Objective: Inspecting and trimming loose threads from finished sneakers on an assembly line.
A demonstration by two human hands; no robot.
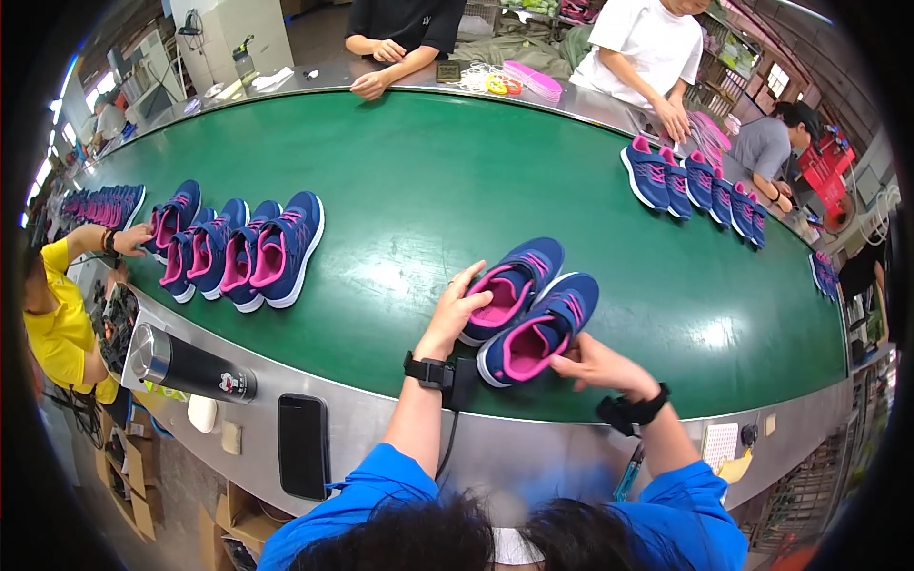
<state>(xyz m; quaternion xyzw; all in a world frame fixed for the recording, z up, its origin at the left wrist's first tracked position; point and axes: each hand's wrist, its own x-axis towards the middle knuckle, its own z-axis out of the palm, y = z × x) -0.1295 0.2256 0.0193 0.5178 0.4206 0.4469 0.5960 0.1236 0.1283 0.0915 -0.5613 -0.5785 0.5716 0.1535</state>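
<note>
A pair of navy sneakers with pink linings, pink laces and white soles lies before me on the green belt, toes pointing away to the right. My left hand [455,312] grips the left sneaker [526,269] at its left side near the heel, thumb at the collar. At the outer side of the right sneaker [569,303] is my right hand [606,367], its thumb against the shoe near the heel and its fingers bent along the side. The two sneakers sit side by side, touching. Both my wrists wear black straps.
More sneakers [286,249] stand at left by a person in yellow [67,319]. Another row [700,186] is at far right. Two people work across the green belt [428,171]. A black tumbler [195,366] and a phone [303,445] lie on the near metal edge.
</note>
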